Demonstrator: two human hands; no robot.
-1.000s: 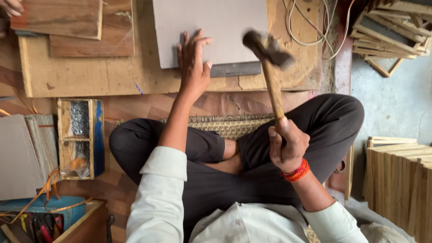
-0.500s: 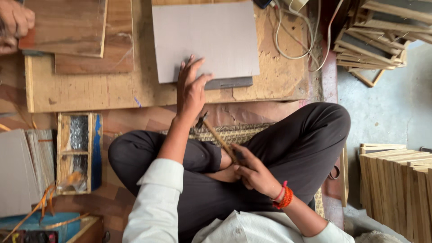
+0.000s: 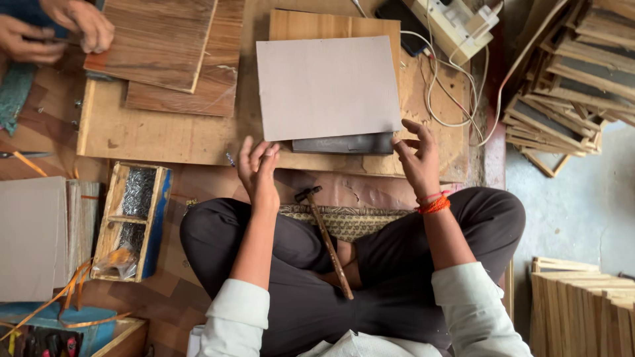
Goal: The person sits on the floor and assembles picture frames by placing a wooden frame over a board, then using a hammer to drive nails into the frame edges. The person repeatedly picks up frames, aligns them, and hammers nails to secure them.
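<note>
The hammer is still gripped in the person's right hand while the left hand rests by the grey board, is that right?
Not quite. The head view shows the hammer lying loose in the person's lap; the right hand is empty, fingers spread at the grey board. The left hand does rest by that board.

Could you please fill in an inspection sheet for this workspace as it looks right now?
Surface: a plywood work board lies on the floor before the seated person.
Job's things: a grey sheet lies on a wooden panel, with a dark flat bar at its near edge; a hammer rests on the lap.
Clutter: brown wood panels; a wooden tray of nails; stacked frames.
Hands: left hand and right hand are open and empty, by the sheet's near corners.
Cables: white cables loop from a power strip.
Surroundings: another person's hands work at the top left; board stacks stand at the right.
</note>
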